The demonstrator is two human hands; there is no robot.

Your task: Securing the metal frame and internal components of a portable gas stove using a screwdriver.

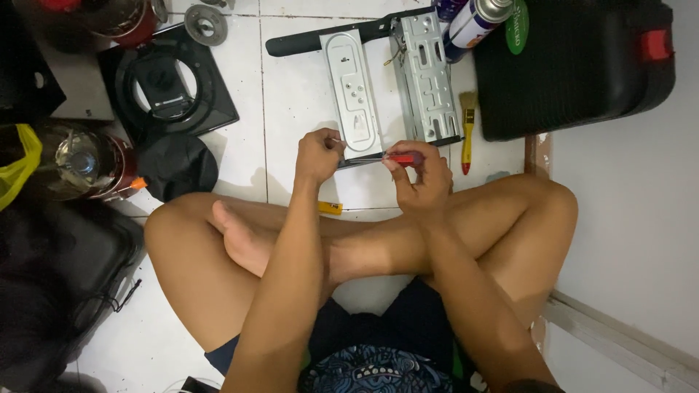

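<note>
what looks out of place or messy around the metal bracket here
Nothing looks spilled or broken. The metal bracket lies askew on the white tile floor, its parts splayed apart. A yellow-handled brush lies loose beside it. The right hand holds a red-handled screwdriver at the bracket's near edge; the left hand steadies it.

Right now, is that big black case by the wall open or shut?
Shut. The black case lies flat on the floor with its lid down, and the red latch sits at its edge.
</note>
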